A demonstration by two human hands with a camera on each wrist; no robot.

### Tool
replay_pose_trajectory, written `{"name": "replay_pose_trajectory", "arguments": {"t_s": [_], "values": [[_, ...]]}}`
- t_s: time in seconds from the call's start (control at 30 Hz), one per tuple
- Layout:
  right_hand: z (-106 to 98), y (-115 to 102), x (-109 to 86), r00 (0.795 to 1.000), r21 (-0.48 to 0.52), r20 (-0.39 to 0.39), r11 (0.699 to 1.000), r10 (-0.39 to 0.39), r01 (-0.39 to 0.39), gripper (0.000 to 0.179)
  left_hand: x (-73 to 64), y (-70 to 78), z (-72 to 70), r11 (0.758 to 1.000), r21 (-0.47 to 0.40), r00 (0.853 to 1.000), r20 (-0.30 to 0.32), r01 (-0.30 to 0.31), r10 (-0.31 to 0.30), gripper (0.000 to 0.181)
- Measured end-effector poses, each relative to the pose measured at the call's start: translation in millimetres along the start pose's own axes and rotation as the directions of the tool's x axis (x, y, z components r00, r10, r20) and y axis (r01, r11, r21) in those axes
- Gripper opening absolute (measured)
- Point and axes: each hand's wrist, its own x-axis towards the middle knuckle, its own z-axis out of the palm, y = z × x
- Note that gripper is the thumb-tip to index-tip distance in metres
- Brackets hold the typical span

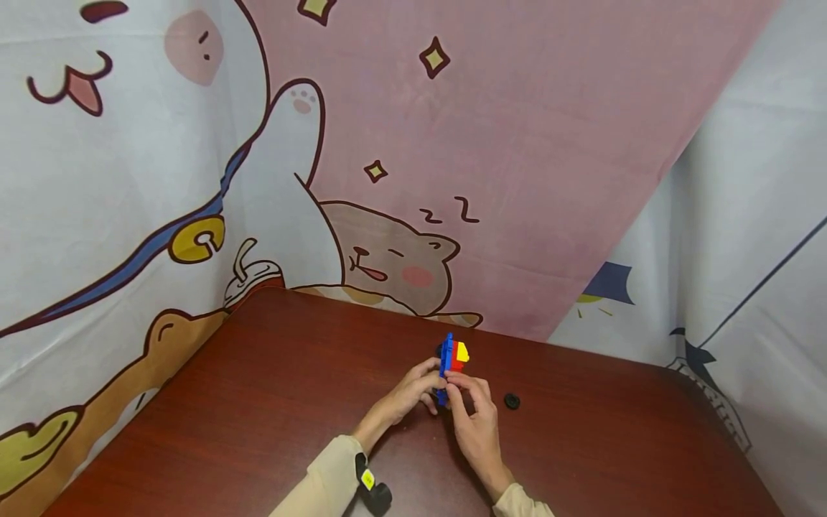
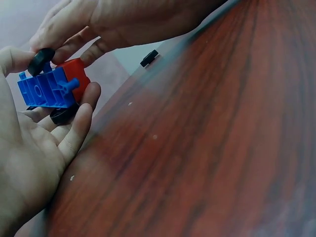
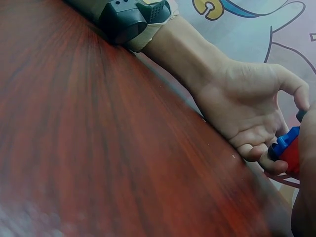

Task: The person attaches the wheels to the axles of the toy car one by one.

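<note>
A small toy car [image 1: 446,370] is held up over the table between both hands. Its blue chassis [image 2: 47,89] shows bare axle pegs on the underside, with red and yellow blocks on the other face. My left hand [image 1: 413,388] grips the car, fingers curled round its far side, where one black wheel [image 2: 64,114] sits. Beside a peg at the near side, another black wheel [image 2: 41,61] is pinched by my right hand [image 1: 477,420]; the left thumb is right at it too. In the right wrist view, the right hand hides most of the car.
A loose black wheel [image 1: 512,401] lies on the brown table [image 1: 614,431], right of the hands. Behind the table hangs a printed cloth [image 1: 517,179] with cartoon animals. A black wrist camera [image 1: 373,490] is strapped over the left sleeve.
</note>
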Motion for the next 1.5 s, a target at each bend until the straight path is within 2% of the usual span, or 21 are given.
{"name": "replay_pose_trajectory", "arguments": {"t_s": [0.1, 0.17, 0.23, 0.33, 0.43, 0.5, 0.63, 0.77, 0.9, 1.07, 1.13, 1.17, 1.5], "values": [[1.1, -0.2, -0.3, 0.997, 0.006, -0.033, 0.997, 0.072, -0.072, 0.028, -0.1, -0.1, 0.9, 1.0, 0.007, 1.0, 0.002, -0.007, 0.007, 0.046], [1.3, -2.0, 0.0, 0.984, 0.011, -0.048, 0.985, 0.173, -0.173, 0.032, -0.3, 0.3, 1.3, 1.0, 0.015, 1.0, 0.002, -0.012, 0.012, 0.047], [0.7, -4.1, 0.7, 0.953, 0.016, -0.045, 0.954, 0.299, -0.299, 0.038, -0.6, 0.7, 1.1, 1.0, 0.017, 1.0, 0.001, -0.011, 0.011, 0.048], [-1.1, -6.4, 2.0, 0.88, 0.035, 0.029, 0.879, 0.474, -0.475, 0.048, -1.3, 2.0, 0.0, 1.0, 0.003, 1.0, 0.007, 0.001, -0.001, 0.048], [-3.8, -6.7, 4.0, 0.824, 0.034, 0.119, 0.827, 0.555, -0.562, 0.054, -2.1, 3.3, -1.9, 0.999, -0.04, 0.999, 0.042, 0.03, -0.028, 0.047], [-5.8, -6.7, 5.2, 0.809, 0.019, 0.158, 0.817, 0.566, -0.576, 0.057, -2.6, 4.3, -3.5, 0.996, -0.073, 0.996, 0.074, 0.051, -0.045, 0.046], [-9.7, -4.8, 6.6, 0.806, -0.012, 0.19, 0.823, 0.56, -0.568, 0.055, -4.3, 6.5, -6.2, 0.987, -0.125, 0.987, 0.138, 0.099, -0.081, 0.046], [-13.7, -1.9, 9.6, 0.808, -0.009, 0.205, 0.826, 0.553, -0.563, 0.047, -4.7, 9.5, -7.5, 0.982, -0.135, 0.98, 0.17, 0.129, -0.106, 0.051], [-17.4, -4.3, 13.1, 0.791, -0.014, 0.232, 0.815, 0.566, -0.579, 0.044, -3.9, 10.1, -6.9, 0.98, -0.135, 0.978, 0.172, 0.146, -0.122, 0.053], [-18.1, -7.6, 12.0, 0.797, -0.014, 0.245, 0.824, 0.553, -0.567, 0.046, -3.5, 7.2, -5.8, 0.977, -0.134, 0.976, 0.165, 0.164, -0.141, 0.054], [-16.8, -2.3, 9.4, 0.807, -0.017, 0.239, 0.833, 0.54, -0.552, 0.047, -3.7, 6.7, -5.9, 0.979, -0.124, 0.976, 0.163, 0.164, -0.143, 0.055], [-15.8, 2.7, 7.8, 0.806, -0.018, 0.233, 0.831, 0.544, -0.556, 0.047, -3.7, 6.5, -5.9, 0.979, -0.119, 0.976, 0.162, 0.163, -0.143, 0.056], [-15.3, 3.2, 8.9, 0.813, -0.029, 0.228, 0.838, 0.536, -0.545, 0.047, -2.0, 4.6, -7.4, 0.982, -0.108, 0.977, 0.163, 0.155, -0.136, 0.057]]}}
